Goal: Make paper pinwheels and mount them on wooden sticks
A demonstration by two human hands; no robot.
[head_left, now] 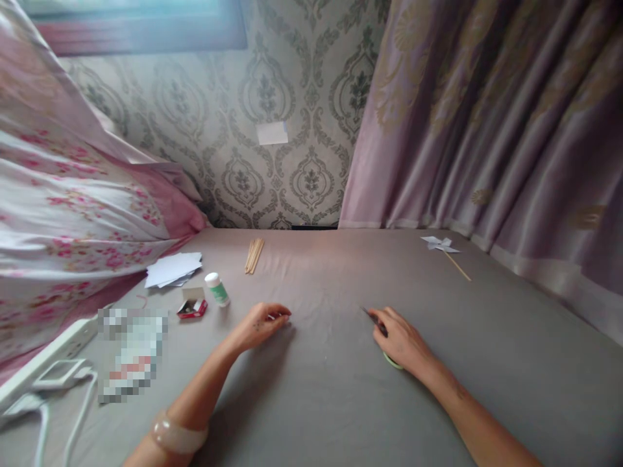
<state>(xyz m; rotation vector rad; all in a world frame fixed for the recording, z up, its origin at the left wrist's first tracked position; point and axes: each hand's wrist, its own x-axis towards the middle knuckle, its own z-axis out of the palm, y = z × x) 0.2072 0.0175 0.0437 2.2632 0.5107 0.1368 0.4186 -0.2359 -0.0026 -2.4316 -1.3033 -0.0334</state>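
Observation:
My right hand (400, 337) is closed around a pair of scissors (378, 322). Their dark pointed end sticks out past my fingers to the left, and a light green handle loop shows below the palm. To the left, my left hand (265, 324) hovers low over the grey cloth (321, 402) with nothing in it. Its fingers are loosely bent and a little apart. A white bottle with a green label (217, 290) stands beyond the left hand, beside a small open red box (192, 307) whose dark contents I cannot make out.
White papers (174, 269) and a bundle of wooden sticks (254, 255) lie farther back. A paper pinwheel on a stick (440, 245) lies far right. A power strip (53, 360) with plugs and a blurred packet (134, 357) are at left. Curtains (438, 130) hang along the right side.

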